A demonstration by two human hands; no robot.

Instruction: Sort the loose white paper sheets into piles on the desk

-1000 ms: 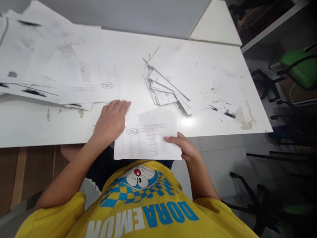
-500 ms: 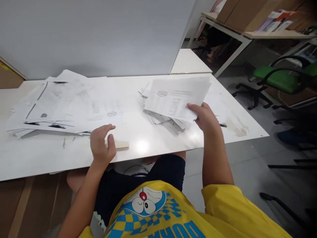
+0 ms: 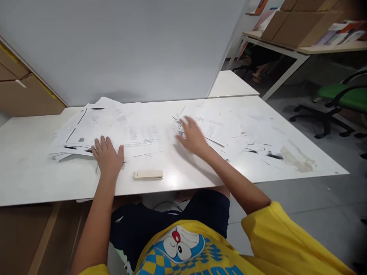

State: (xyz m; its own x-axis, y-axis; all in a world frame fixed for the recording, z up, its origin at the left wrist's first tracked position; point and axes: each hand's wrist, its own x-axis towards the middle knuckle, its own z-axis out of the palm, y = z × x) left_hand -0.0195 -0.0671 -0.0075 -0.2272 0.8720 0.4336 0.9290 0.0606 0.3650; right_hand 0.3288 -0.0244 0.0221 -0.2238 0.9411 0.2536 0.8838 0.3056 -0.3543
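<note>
My left hand [image 3: 107, 157] lies flat, fingers stretched out, on the near edge of the left stack of printed sheets [image 3: 120, 130]. My right hand [image 3: 192, 135] is blurred by motion, fingers spread, over the left edge of the right pile of folded papers [image 3: 223, 131]; it holds nothing. A stamped sheet [image 3: 212, 124] lies on top of that pile. A small beige wooden piece [image 3: 148, 175] lies on the white table [image 3: 34, 179] between my arms, near the front edge.
A grey partition [image 3: 129, 49] stands behind the table. A green office chair [image 3: 341, 99] and a shelf table with cardboard boxes [image 3: 301, 23] are at the right. Brown stains [image 3: 298, 162] mark the table's right end. Cardboard panels [image 3: 20, 88] stand at the left.
My right hand laid the stamped sheet on the right pile and let go. My left hand moved from the table edge onto the left stack. The wooden piece is now uncovered.
</note>
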